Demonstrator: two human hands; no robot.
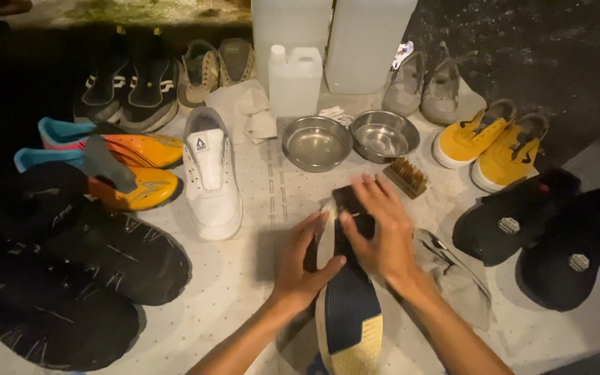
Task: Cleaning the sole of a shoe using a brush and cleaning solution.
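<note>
A shoe (348, 312) lies sole up in front of me, its sole dark blue with a yellow heel patch and white edge. My left hand (302, 260) grips its left side, thumb across the sole. My right hand (378, 226) presses flat on the toe end, fingers spread over a dark block-shaped thing (345, 198) whose kind I cannot tell. A wooden brush (405, 177) lies bristles up just beyond my right hand.
Two steel bowls (317, 142) (383, 134) sit behind the shoe, with white plastic jugs (294, 80) further back. A white sneaker (210, 177), orange boots (133, 170), black shoes (105, 264) lie left; yellow (487, 142) and black (543, 232) pairs right. A grey cloth (456, 278) lies beside my right wrist.
</note>
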